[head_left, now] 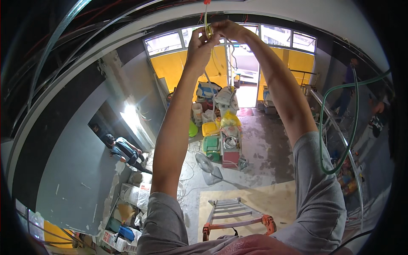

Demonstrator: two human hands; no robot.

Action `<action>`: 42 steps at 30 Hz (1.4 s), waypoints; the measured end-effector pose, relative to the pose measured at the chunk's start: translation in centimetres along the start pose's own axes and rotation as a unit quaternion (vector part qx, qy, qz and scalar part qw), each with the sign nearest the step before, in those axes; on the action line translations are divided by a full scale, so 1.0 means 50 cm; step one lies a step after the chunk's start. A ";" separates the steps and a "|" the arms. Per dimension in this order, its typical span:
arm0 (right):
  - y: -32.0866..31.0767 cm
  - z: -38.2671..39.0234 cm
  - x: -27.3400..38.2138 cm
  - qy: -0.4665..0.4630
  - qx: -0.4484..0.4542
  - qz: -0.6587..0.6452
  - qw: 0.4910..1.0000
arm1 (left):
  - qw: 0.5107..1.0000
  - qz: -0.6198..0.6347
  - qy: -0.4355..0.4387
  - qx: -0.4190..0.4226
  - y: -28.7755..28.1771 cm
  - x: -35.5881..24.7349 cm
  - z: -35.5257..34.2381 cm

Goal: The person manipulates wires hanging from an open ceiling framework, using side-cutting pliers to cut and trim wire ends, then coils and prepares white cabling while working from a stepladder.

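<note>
Both my arms reach up overhead to a pale cable (206, 18) that hangs from a red fitting (207, 1) at the ceiling. My left hand (199, 47) is closed around the cable, with a small yellowish thing (209, 31) between thumb and fingers. Beside it my right hand (230, 31) is closed too, its fingertips pinched at the same spot. What exactly those fingertips grip is hidden. Loose pale cable (207, 77) dangles below my hands.
Below me stands a ladder with orange ends (238, 222). A standing fan (205, 163), boxes and sacks (225, 95) crowd the floor. On the right hang a green hose (325, 106) and metal rails (348, 157). A person (125, 151) is at the left wall; others are at right.
</note>
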State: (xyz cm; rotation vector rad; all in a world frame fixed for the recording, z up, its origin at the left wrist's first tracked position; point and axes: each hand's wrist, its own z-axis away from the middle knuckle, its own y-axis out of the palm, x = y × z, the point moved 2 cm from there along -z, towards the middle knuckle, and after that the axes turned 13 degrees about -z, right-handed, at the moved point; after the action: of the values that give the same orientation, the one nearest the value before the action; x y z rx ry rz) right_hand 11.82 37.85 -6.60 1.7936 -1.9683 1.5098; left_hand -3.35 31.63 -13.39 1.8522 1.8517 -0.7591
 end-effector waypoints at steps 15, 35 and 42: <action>0.018 0.074 -0.047 0.148 0.092 -0.118 0.978 | 0.997 -0.051 -0.059 0.018 0.003 -0.003 0.003; 0.288 0.222 -0.164 0.175 -0.204 -0.188 0.945 | 0.988 -0.141 -0.053 0.018 -0.050 -0.013 0.007; 0.237 0.359 -0.072 0.039 -0.096 0.008 0.995 | 0.962 -0.266 -0.021 0.058 -0.049 0.011 0.013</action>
State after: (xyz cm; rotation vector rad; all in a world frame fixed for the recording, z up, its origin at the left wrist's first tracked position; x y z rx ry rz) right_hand 12.95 26.17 -24.97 1.6210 -2.0170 1.3225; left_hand -5.85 31.72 -14.03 1.3859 2.3505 -1.0919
